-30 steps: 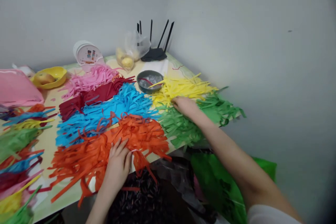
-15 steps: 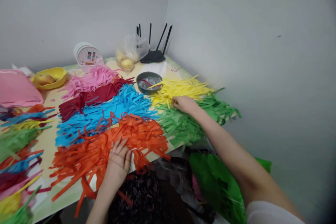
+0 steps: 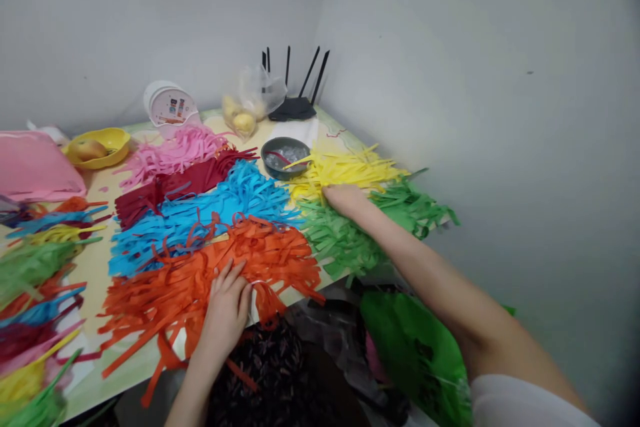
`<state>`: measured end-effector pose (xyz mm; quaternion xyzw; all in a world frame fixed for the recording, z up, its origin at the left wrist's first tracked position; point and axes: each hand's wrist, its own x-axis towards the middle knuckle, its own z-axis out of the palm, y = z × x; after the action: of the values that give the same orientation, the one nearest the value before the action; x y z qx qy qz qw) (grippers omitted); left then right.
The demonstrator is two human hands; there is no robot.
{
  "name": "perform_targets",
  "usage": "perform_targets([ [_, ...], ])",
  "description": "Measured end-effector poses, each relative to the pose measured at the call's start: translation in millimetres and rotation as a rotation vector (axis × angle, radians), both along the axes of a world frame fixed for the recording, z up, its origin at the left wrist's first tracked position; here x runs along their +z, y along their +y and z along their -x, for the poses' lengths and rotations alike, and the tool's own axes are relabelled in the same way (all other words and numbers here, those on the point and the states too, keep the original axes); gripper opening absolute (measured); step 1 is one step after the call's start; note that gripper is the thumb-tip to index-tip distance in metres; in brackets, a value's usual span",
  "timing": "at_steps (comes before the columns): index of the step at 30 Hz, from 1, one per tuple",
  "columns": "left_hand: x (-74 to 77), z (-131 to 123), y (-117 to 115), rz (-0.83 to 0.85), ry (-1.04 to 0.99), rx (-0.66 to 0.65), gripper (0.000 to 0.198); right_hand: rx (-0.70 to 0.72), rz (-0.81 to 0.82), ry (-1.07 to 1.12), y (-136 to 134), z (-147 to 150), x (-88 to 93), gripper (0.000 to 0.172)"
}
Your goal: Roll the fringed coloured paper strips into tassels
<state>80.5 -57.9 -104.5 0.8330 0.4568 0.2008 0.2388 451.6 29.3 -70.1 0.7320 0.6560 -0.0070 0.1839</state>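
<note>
My left hand [image 3: 227, 297] lies with its fingers stretched over a pile of orange fringed paper strips [image 3: 270, 247] at the table's front edge. Farther right, my right hand [image 3: 347, 200] rests where the yellow fringe [image 3: 355, 167] meets the green fringe [image 3: 345, 240]. Its fingers are curled together at the yellow strips; what they hold, if anything, is hidden. Behind the orange pile lie blue fringe [image 3: 215, 210], dark red fringe [image 3: 190, 180] and pink fringe [image 3: 175, 153].
A dark round bowl [image 3: 267, 172] with clear pieces stands beside the yellow fringe. Behind are a black router [image 3: 293, 109], a bag of yellow fruit [image 3: 244, 121], a white-and-pink container [image 3: 173, 107] and a yellow dish [image 3: 117, 141]. Mixed-colour fringes [image 3: 35, 267] lie left. A green bag [image 3: 415, 347] hangs below the table.
My right hand has shifted slightly left along the edge of the yellow fringe, its fingers now more hidden. My left hand stays on the orange strips.
</note>
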Motion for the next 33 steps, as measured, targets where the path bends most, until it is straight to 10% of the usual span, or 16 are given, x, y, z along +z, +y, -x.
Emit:
perform_targets([
  [20,-6.1,1,3,-0.049,-0.090,0.014,0.025,-0.004,0.000,0.055,5,-6,5.0,0.036],
  [33,48.5,12,-21,-0.152,-0.315,0.154,0.022,-0.149,-0.057,0.142,-1,-19,26.8,0.036],
])
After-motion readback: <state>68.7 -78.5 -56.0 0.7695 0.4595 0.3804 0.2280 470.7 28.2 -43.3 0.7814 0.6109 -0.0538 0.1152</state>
